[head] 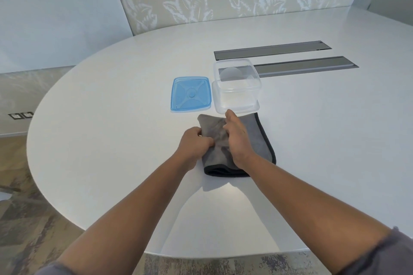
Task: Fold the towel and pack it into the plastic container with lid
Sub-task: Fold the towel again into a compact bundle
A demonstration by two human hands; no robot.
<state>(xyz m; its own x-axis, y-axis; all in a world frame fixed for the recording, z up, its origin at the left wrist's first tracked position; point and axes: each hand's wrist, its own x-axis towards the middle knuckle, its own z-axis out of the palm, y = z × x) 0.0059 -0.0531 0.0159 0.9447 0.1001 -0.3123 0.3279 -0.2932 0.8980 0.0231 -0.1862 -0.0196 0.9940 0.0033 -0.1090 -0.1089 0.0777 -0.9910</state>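
A grey towel (259,140) with a dark hem lies folded on the white table, just in front of the container. My left hand (194,143) grips its left edge, fingers curled into the cloth. My right hand (237,138) rests on top of the towel's middle, fingers bent into the fabric. The clear plastic container (237,94) stands empty and uncovered right behind the towel. Its blue lid (191,94) lies flat on the table to the left of the container, touching or nearly touching it.
The round white table (111,118) curves away on the left and near side. Two long grey cable slots (290,48) are set into the top behind and to the right of the container. A patterned wall stands beyond.
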